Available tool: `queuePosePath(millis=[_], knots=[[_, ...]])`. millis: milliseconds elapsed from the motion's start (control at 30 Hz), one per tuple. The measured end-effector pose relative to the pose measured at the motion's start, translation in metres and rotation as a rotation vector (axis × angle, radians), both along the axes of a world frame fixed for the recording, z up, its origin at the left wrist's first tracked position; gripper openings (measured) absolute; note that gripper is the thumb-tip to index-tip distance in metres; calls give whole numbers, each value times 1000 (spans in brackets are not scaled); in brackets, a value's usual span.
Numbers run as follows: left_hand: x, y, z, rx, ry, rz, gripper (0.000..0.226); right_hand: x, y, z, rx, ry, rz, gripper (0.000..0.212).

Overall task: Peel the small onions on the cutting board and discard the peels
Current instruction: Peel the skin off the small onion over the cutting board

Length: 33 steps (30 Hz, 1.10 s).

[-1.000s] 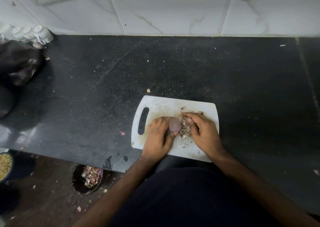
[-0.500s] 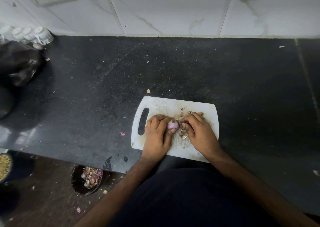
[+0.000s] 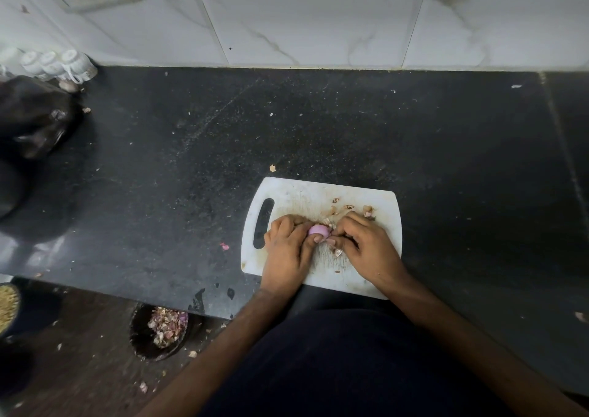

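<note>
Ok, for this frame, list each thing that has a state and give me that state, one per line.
small onion: pink, mostly bare, pinched between both hands over the board
left hand: gripping the onion
right hand: fingertips picking at the onion's end
cutting board: flat on the counter, stained, peel scraps on it
bin: on the floor, open, holding peels
counter: strewn with scattered flecks

Both hands hide most of the small onion (image 3: 318, 230).

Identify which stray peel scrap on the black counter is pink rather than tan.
The pink scrap lying left of the cutting board, level with its handle slot. The tan scrap sits beyond the board's far left corner.
</note>
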State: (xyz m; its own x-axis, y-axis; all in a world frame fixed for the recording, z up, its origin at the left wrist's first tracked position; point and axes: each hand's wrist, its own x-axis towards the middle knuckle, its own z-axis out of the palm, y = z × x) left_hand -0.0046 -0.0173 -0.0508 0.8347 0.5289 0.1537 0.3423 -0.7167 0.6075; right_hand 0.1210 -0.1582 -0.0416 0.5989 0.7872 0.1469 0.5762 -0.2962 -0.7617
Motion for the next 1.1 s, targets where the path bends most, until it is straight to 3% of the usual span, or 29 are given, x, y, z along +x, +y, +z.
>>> queuePosePath(millis=[233,400,533,700,800,967,1100], knots=[[1,-2,1,2,11,29,45,3,1,-2,53,27,-215,2],[1,-1,4,-50,-21,40,41,-2,-1,3,11,2,-43,37],[2,-1,2,-74,-30,35,44,-3,0,-3,-42,-74,67,32],[-3,-2,11,-140,-75,6,42,1,2,0,25,47,-31,27],[-3,-3,9,-14,11,-125,55,3,2,1,44,97,-33,25],[-2,0,1,35,-4,-65,37,0,1,1,29,51,-105,23],[-3,0,0,29,-8,-50,50,1,-1,1,53,29,-253,10]])
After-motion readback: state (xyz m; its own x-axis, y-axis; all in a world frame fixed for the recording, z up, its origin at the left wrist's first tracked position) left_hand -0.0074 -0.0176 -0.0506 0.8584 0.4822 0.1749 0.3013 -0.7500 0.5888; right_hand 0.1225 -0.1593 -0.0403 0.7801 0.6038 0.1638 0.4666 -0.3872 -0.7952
